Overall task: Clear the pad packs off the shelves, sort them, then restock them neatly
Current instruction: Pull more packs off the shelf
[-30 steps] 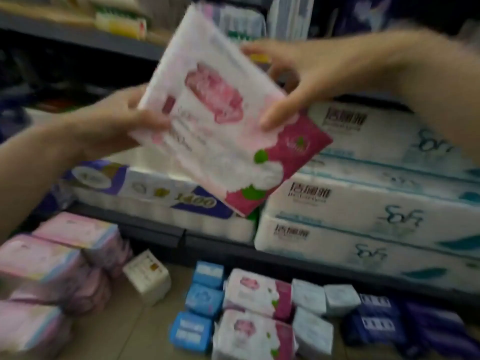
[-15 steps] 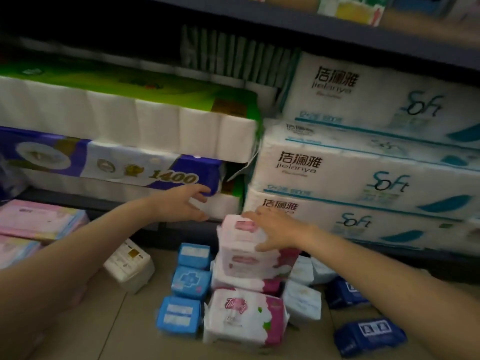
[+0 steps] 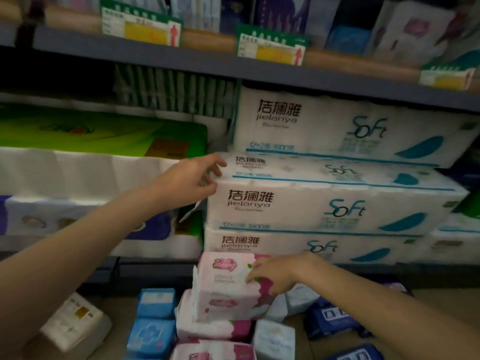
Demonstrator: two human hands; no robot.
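Observation:
A pink-and-white pad pack (image 3: 223, 276) lies on top of a stack of like packs (image 3: 207, 328) on the floor, low in the middle. My right hand (image 3: 272, 275) rests on that top pack's right end, fingers pressed against it. Blue pad packs (image 3: 153, 320) stand in a column left of the stack, and dark blue packs (image 3: 335, 323) lie to its right. My left hand (image 3: 192, 178) is raised with fingers apart, empty, at the corner of a white tissue bale (image 3: 324, 209) on the lower shelf.
White "Soft" tissue bales fill the lower shelf on the right; a green-topped bale (image 3: 104, 141) and a purple one fill the left. A white box (image 3: 78, 323) sits on the floor at left. The upper shelf edge (image 3: 207, 66) carries price tags, with more packs above.
The pink pack held up in both hands a second ago now lies on the floor stack. My left hand has let go and risen to the tissue bale's corner. The view has tilted up.

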